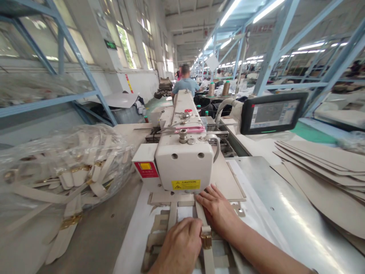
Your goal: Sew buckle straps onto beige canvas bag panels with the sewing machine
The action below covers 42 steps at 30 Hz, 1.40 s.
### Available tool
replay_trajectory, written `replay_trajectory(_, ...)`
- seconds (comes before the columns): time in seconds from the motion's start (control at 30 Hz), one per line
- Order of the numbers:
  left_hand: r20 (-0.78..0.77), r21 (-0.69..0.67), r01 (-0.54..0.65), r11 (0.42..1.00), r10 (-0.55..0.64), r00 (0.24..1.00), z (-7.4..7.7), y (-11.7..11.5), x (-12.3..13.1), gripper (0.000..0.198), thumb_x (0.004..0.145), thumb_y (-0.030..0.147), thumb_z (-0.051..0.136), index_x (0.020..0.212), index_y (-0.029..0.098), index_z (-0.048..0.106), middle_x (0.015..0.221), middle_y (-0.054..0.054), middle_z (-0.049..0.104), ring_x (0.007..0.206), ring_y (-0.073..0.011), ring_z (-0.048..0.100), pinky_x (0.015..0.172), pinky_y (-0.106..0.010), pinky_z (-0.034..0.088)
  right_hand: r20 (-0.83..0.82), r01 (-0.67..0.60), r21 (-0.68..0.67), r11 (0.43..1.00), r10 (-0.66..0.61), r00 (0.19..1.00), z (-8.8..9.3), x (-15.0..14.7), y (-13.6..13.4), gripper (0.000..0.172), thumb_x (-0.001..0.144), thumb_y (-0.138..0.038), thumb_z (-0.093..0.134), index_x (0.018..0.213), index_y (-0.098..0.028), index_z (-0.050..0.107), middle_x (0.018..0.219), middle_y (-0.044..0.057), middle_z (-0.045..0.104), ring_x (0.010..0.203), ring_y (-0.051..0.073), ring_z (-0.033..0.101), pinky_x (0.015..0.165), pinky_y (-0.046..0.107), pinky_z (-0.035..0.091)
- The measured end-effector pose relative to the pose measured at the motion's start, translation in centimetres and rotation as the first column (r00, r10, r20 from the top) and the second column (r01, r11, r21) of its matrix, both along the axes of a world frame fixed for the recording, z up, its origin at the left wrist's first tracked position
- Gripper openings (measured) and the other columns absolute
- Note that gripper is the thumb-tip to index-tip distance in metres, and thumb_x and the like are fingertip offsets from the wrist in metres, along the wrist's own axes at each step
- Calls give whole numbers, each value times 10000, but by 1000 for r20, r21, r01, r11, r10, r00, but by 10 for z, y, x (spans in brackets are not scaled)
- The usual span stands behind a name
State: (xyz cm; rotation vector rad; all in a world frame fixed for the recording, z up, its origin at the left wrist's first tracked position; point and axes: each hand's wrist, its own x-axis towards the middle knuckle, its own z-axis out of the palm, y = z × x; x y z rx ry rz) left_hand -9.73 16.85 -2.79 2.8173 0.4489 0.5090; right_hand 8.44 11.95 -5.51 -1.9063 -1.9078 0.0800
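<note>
In front of me is a white sewing machine head (185, 163) with a yellow caution label. Below it, a beige strap (209, 260) with a gold metal buckle (206, 240) runs toward the machine over a template with cut-outs (156, 240). My left hand (182, 243) is closed at the strap beside the buckle, its fingertips partly hidden. Flat beside the upper part of the strap lies my right hand (215, 207), fingers stretched toward the machine. A second beige strap (172, 215) lies further left. Under the machine is a beige panel (228, 182).
A clear plastic bag of buckled straps (94, 167) lies on the left. Stacked beige panels (322, 171) lie on the right, beyond a metal plate (265, 190). A control screen (273, 112) stands behind. Further back sits a person (186, 83).
</note>
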Motion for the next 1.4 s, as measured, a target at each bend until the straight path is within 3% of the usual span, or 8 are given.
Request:
replay_trajectory(0.2, 80, 82, 11, 997, -17, 997, -1, 1, -1, 351, 731, -69, 402, 936, 205, 483, 806, -12, 653, 730, -207, 681, 637, -320, 585, -48, -23, 16, 1000, 24, 999, -1, 1, 1, 388, 927, -81, 470, 1250, -205, 645, 1363, 46, 607, 1302, 246, 485, 1199, 495, 194)
replay_trajectory(0.4, 43, 26, -17, 1000, 15, 999, 2, 2, 1, 373, 713, -84, 396, 930, 209, 478, 827, -14, 661, 749, -213, 681, 650, -336, 593, -5, 61, -12, 998, -61, 998, 5, 2, 4, 355, 942, -111, 471, 1211, -241, 664, 1232, 12, 687, 1275, 264, 484, 1207, 546, 73)
replay_trajectory(0.57, -38, -40, -15, 999, 14, 999, 1, -1, 3, 357, 745, -88, 429, 945, 198, 507, 864, -20, 675, 792, -216, 684, 697, -355, 598, 75, 88, 7, 996, -89, 993, 8, -1, 2, 407, 859, -80, 496, 1245, -129, 615, 1018, 87, 723, 1245, 314, 441, 1203, 564, 68)
replay_trajectory(0.8, -54, -16, -49, 999, 48, 997, -3, -3, -2, 364, 746, -93, 436, 952, 196, 515, 891, -27, 678, 829, -214, 677, 733, -347, 590, 90, 57, 63, 996, -62, 994, 8, -1, -1, 333, 865, -106, 522, 1173, -167, 634, 1092, 54, 699, 1236, 305, 429, 1210, 571, -3)
replay_trajectory(0.97, -155, -49, -68, 996, 60, 986, 2, -4, -4, 327, 783, -80, 452, 952, 187, 535, 908, -34, 682, 851, -222, 678, 762, -368, 592, 145, 128, 84, 988, -139, 980, 6, -4, -5, 224, 902, -247, 618, 1115, -275, 684, 1205, 38, 637, 1298, 326, 386, 1199, 604, -1)
replay_trajectory(1.13, -298, -35, -39, 999, 27, 954, 7, -8, -11, 322, 797, -70, 488, 984, 184, 552, 956, -39, 686, 912, -230, 677, 811, -372, 588, 142, 152, 57, 987, -159, 977, 8, -11, -12, 297, 875, -316, 689, 1166, -373, 683, 1303, 54, 540, 1335, 323, 358, 1196, 598, 58)
replay_trajectory(1.4, -378, -58, -56, 997, 30, 925, 16, -8, -20, 266, 859, -29, 501, 986, 188, 586, 969, -33, 682, 938, -232, 661, 820, -373, 576, 139, 139, -7, 990, -137, 981, 16, -12, -15, 352, 886, -303, 639, 1230, -378, 665, 1394, 108, 434, 1404, 374, 264, 1184, 609, 49)
